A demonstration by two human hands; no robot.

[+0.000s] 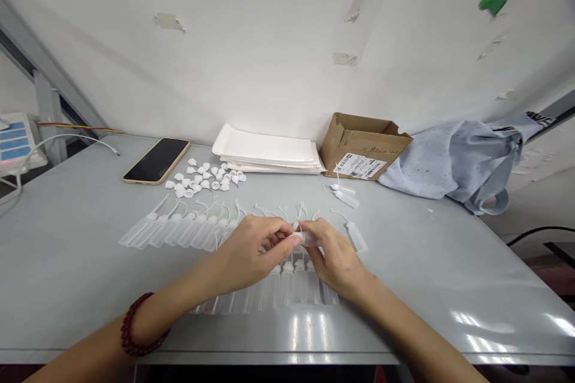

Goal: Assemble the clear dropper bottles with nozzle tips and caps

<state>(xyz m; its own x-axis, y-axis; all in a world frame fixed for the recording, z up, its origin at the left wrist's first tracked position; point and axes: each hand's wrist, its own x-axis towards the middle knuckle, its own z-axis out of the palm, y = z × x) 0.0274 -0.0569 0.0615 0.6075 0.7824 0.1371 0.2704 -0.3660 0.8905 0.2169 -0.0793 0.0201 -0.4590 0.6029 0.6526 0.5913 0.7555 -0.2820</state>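
Note:
Both hands meet above the middle of the table. My right hand [335, 257] is closed around a small translucent plastic bottle [309, 239], held on its side. My left hand [247, 251] pinches the white cap end of that bottle between thumb and fingers; the fingers partly hide it. Behind and left of the hands lies a row of similar bottles [179, 230] with thin white tails at their tops. Another row of bottles [287, 288] lies nearer me, partly beneath my hands. A single bottle [356, 237] rests just right of my right hand.
Loose white caps [204, 176] lie between a phone [157, 160] and a stack of white envelopes [269, 149]. An open cardboard box [363, 146] stands by the wall, with small bottles [345, 196] in front. Pale blue cloth [444, 158] lies right; a white cable [85, 136] is left.

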